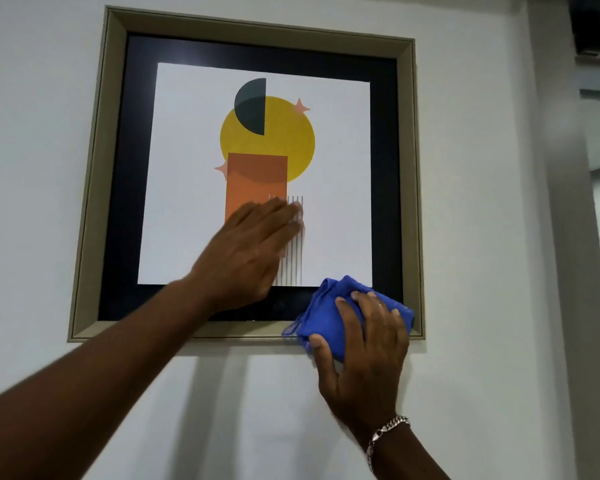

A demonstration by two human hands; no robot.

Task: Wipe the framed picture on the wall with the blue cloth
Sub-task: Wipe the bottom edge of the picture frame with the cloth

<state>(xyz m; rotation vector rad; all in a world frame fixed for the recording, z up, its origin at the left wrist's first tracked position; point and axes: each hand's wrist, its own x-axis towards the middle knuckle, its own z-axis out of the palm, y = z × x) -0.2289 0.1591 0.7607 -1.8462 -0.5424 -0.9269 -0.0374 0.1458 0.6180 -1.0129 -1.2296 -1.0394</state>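
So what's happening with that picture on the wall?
A person is cleaning the framed picture. The right hand presses a bunched blue cloth against the frame's lower right corner. The left hand lies flat and open on the lower middle of the artwork, seemingly bracing it. A silver bracelet sits on the right wrist.

Blue cloth (pixel 329 323) soft, crumpled fabric; pic frame (pixel 94 168) smooth matt beige; wrist bracelet (pixel 385 434) shiny metal chain.
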